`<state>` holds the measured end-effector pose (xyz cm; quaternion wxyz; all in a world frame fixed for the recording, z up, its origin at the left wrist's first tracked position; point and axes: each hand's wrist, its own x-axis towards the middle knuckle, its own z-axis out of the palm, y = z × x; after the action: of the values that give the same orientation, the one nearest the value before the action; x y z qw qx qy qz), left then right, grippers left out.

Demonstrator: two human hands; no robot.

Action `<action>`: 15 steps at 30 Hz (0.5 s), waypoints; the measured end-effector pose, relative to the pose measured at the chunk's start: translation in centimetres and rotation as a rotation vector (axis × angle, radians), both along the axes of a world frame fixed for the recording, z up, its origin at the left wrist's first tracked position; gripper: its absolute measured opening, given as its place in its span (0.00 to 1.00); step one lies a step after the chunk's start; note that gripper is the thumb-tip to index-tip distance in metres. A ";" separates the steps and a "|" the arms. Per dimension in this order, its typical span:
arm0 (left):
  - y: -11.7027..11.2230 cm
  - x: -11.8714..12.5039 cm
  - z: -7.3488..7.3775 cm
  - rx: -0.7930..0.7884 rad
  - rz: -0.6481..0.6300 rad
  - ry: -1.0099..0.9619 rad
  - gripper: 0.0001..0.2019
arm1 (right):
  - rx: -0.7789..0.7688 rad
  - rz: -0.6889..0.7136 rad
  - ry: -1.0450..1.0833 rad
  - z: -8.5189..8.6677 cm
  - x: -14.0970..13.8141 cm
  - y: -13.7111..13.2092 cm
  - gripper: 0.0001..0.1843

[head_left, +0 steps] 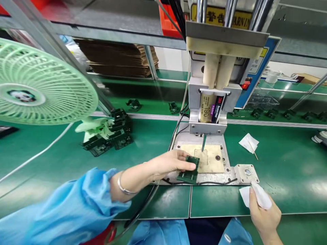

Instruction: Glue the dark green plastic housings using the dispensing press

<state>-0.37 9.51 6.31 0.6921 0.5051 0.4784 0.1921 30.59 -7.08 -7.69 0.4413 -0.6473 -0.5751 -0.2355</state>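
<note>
My left hand point(176, 163) is closed on a dark green plastic part point(189, 172), held over the front edge of the dispensing machine's metal base point(182, 139). Just behind the part lies a cream fixture plate point(213, 163) with a shallow recess, and a thin nozzle point(204, 143) points down at it. The nozzle hangs under an adhesive cartridge point(208, 107) clamped in the machine. My right hand point(265, 212) grips a white wipe point(262, 195) at the table's front edge, close to a block with a round metal button point(247, 172).
A green fan point(46, 85) stands at the left beside a cluster of dark plastic parts point(112, 136). Right of the machine, a wooden stick rests on a white paper piece point(248, 143). Several more parts point(272, 113) sit on the green belt behind. Black cables run along the machine's left side.
</note>
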 end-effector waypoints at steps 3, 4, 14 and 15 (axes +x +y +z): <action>-0.1 2.3 -0.8 -0.021 -0.070 -0.038 0.21 | 0.014 0.029 -0.030 0.2 -0.1 -0.1 0.09; 0.3 2.7 -1.1 -0.005 -0.086 -0.059 0.22 | 0.005 0.031 -0.022 0.2 -0.2 -0.1 0.09; 2.0 3.0 -3.8 0.409 -0.113 -0.007 0.31 | -0.057 0.066 0.119 0.6 -0.2 0.1 0.14; 1.8 3.0 -3.8 0.497 -0.116 0.071 0.30 | -0.064 0.068 0.153 0.6 -0.2 0.0 0.14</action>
<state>2.62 11.35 2.47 0.5395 0.6928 0.4106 0.2458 30.36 -7.09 -7.07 0.4708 -0.6572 -0.5686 -0.1520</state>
